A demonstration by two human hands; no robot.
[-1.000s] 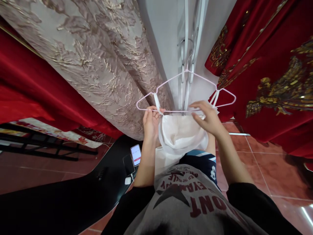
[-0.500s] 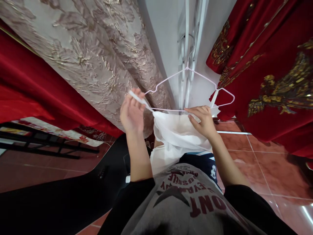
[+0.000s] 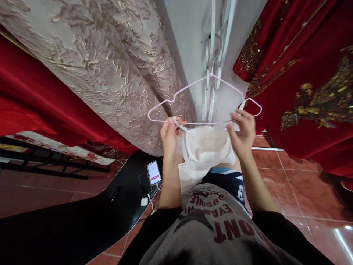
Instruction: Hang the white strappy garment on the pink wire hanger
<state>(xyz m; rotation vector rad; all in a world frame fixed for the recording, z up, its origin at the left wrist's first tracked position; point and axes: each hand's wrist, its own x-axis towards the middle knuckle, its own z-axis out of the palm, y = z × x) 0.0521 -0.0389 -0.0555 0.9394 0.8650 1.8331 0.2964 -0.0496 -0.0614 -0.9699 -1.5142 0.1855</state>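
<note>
A pale pink clothes hanger (image 3: 193,81) hangs by its metal hook in front of me, its lower bar level with my hands. Below that bar hangs a white strappy garment (image 3: 208,145), its top edge spread open. One garment strap (image 3: 242,104) sits in the hanger's right notch. My left hand (image 3: 170,137) is closed on the other strap, at the left part of the lower bar. By the right end of the bar is my right hand (image 3: 245,133), slightly blurred, thumb and fingers apart, beside the garment's right edge.
A pale embossed gown (image 3: 110,66) hangs close on the left, and red gowns with gold embroidery (image 3: 311,99) on the right. A black bench (image 3: 82,213) at lower left bears a lit phone (image 3: 153,173), a dark phone (image 3: 145,184) and a white charger (image 3: 144,201).
My left hand has moved right and inward, bringing the strap inside the hanger's left end. My right hand has shifted slightly right, its fingers lifting off the bar.
</note>
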